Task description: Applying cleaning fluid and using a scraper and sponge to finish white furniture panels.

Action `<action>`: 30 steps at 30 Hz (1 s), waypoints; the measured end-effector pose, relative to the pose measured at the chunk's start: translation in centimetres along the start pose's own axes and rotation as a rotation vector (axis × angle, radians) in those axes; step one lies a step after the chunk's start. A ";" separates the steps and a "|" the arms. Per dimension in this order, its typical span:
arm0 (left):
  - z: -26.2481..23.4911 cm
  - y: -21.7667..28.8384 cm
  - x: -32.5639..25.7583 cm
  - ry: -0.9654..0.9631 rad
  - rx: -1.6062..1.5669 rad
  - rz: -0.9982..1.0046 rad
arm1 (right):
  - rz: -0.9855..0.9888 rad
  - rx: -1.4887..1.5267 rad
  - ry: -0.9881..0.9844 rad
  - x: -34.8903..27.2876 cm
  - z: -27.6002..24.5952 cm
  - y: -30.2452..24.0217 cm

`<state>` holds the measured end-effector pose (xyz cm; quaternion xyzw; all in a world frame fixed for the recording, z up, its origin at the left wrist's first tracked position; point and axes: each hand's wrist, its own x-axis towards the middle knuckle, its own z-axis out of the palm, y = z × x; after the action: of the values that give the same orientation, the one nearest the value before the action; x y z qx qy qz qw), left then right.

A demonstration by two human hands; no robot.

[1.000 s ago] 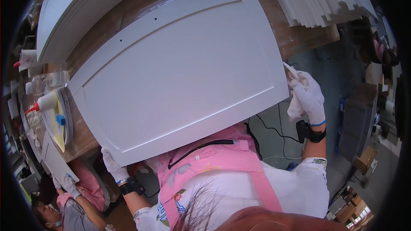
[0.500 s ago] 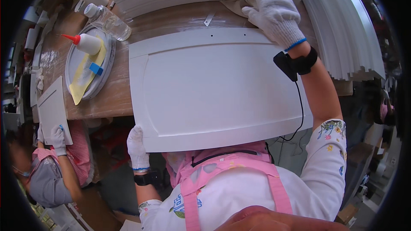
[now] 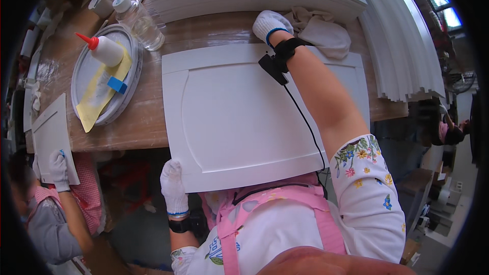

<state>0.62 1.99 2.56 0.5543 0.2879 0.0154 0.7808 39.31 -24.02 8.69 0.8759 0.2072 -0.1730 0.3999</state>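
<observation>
A white cabinet door panel with a recessed middle lies in front of me, its near edge against my pink apron. My left hand, in a white knit glove, is closed on the panel's near left corner. Beyond the panel's far edge, my right hand, gloved too, is curled down at the tabletop. Its fingertips are hidden, so what they hold cannot be made out. Just right of it lies a crumpled off-white cloth. A black cable runs from the right wrist strap across the panel.
Stacked white panels stand at the back; long white mouldings are at the right. A round lid at left carries a red-tipped glue bottle, yellow sandpaper and a blue block. A clear bottle stands behind. A co-worker handles another panel.
My right hand has moved left off the cloth, from spread fingers to curled ones, and covers the place where a small metal strip lay. My left hand stays at the panel corner.
</observation>
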 end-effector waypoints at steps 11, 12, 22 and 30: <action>-0.7 -0.3 0.7 -0.080 0.131 -0.038 | 0.267 1.089 0.404 -4.3 4.0 3.0; -0.8 0.1 0.3 -0.051 0.201 -0.012 | 0.198 1.160 0.386 -7.1 2.0 3.8; 1.4 3.6 1.2 -0.126 0.608 -0.023 | 0.292 0.720 0.093 -33.6 18.4 10.6; 1.4 3.3 0.1 -0.017 0.553 -0.085 | 0.257 0.696 -0.273 -36.6 21.6 7.7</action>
<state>2.32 2.14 5.72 0.7339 0.2977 -0.1009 0.6022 8.92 -53.54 17.33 0.9468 -0.0303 -0.2965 0.1216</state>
